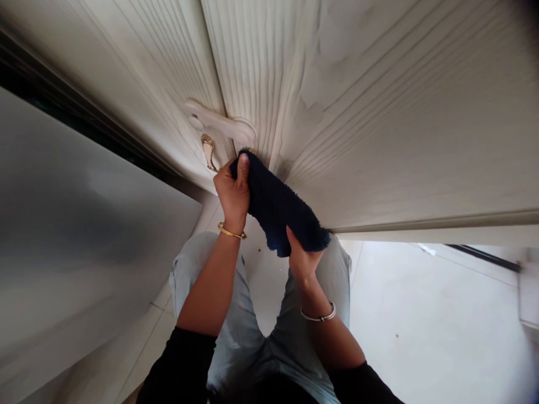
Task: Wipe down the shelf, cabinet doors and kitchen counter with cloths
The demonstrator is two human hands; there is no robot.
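A dark blue fluffy cloth [280, 199] stretches between my two hands, in front of the pale wood-grain cabinet doors. My left hand [234, 188] pinches its upper left end, thumb on top, close to a gold-coloured handle [208, 151]. At the lower right end, my right hand [303, 258] grips the cloth; its fingers are mostly hidden beneath it. Just above my left hand, a white plastic strap latch [221, 122] spans the gap between the two doors. Part of a second handle may be covered by the cloth.
A smooth grey panel [84, 241] stands close on the left. The cabinet door [400, 123] spreads across the upper right. Below lies a pale tiled floor [425, 320]. My legs in light jeans [236, 336] are bent under my arms.
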